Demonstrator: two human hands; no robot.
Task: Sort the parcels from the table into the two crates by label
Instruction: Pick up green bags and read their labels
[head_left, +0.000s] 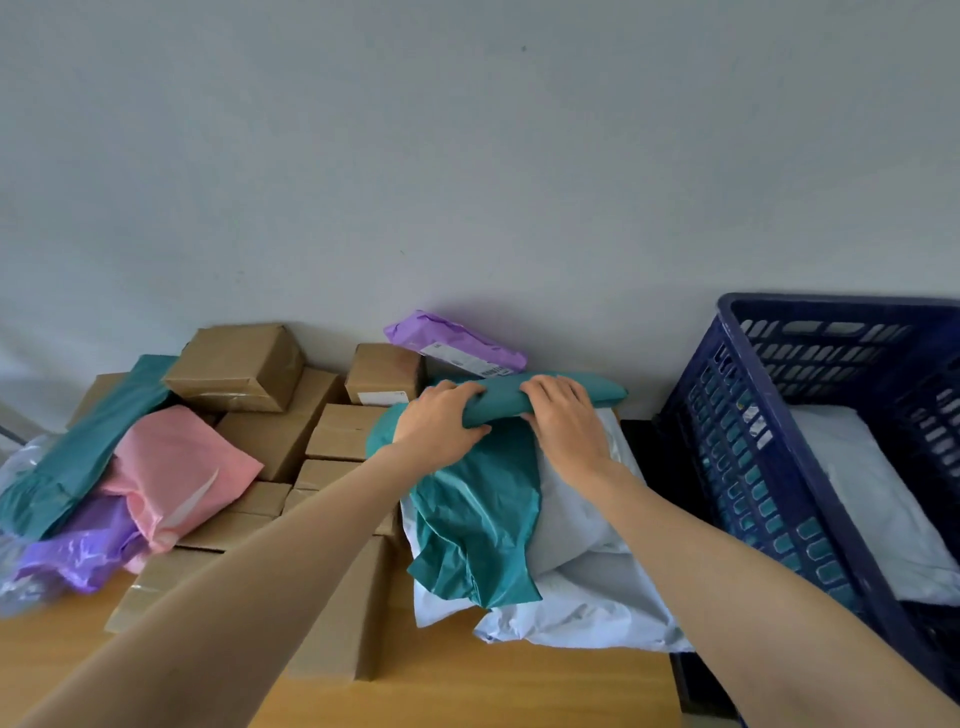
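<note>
Both hands share one grip on a teal parcel (501, 397): left hand (441, 423) curled round it with the thumb beneath, right hand (566, 421) with fingers closed over its top. Its long axis runs left to right, above white mailers (587, 519) at the table (467, 691) back. The blue crate (727, 415) stands just to the right, nearer the right hand.

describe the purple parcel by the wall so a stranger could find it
Start at the blue crate on the right and look left along the wall. There a purple parcel lies behind a small cardboard box. Unlike the crumpled purple bag at front left, it shows a white barcode label.
</note>
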